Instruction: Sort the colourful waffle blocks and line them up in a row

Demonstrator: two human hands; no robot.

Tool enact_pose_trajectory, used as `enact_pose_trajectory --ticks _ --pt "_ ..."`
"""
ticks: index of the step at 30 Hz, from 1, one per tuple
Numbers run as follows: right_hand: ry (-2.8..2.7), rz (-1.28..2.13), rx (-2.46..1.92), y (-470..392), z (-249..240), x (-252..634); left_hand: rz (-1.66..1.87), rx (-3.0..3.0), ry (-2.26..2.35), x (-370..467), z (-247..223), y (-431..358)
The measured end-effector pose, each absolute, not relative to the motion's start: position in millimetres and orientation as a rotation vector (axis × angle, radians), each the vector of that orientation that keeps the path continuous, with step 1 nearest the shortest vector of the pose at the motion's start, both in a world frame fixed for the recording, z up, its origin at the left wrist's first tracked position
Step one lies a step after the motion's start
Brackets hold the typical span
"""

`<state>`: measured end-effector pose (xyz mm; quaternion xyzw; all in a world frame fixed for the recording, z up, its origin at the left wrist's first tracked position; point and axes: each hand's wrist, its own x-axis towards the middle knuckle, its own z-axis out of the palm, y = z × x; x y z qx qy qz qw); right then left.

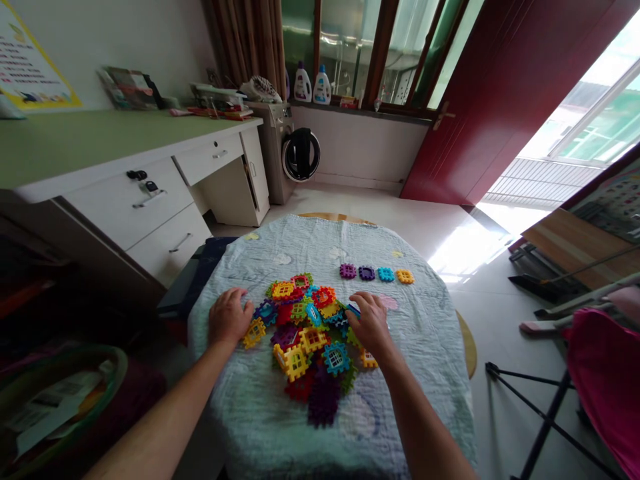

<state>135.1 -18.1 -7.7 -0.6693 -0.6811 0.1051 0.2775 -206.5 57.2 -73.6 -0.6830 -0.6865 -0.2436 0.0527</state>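
Where the pile of notched plastic pieces (299,312) ends on its right side, my right hand (371,325) reaches in over the edge, fingers bent downward above a blue-and-white piece (353,309) that shows only as a sliver beside them. That piece lies on the inner side of my fingers, toward the pile; so much of it is covered that I cannot tell its long axis, nor whether my fingertips are pinching it or merely resting over it. Beyond this hand, farther from me across the pale cloth (425,393), four separate tiles lie in a row: a purple tile (348,271), a dark blue tile (367,273), a light blue tile (386,274) and an orange tile (405,276). Each looks nearly square, so the only clear length belongs to the row itself, which runs left to right with its orange end slightly closer to me. Its purple and dark blue end sits almost straight ahead of my right fingers, with bare cloth between, while the orange end is off to their right. My left hand (230,317) is on the opposite side of the pile, well apart from the row, its fingers loosely curled with a gap between forefinger and thumb and nothing seen in it; a yellow piece (254,333) lies just beside it, on the side toward the pile. Of my two hands, the right is plainly nearer both the blue-and-white piece and the row.
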Motion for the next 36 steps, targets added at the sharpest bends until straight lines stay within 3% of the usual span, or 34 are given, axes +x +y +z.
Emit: enact_pose_trajectory --ticks 15,23,36 --pt "-1.193 0.802 -1.659 -11.3 -34.2 158.4 -0.720 -2.076 -2.085 -204.7 -69.5 55.8" --pt "-1.658 0.527 -1.641 -40.4 -15.1 159.1 -0.724 -2.078 -2.094 -204.7 -69.0 55.7" --pt "-1.967 0.526 -1.802 -29.4 -19.3 160.7 -0.720 -2.079 -2.112 -203.3 -67.5 55.5"
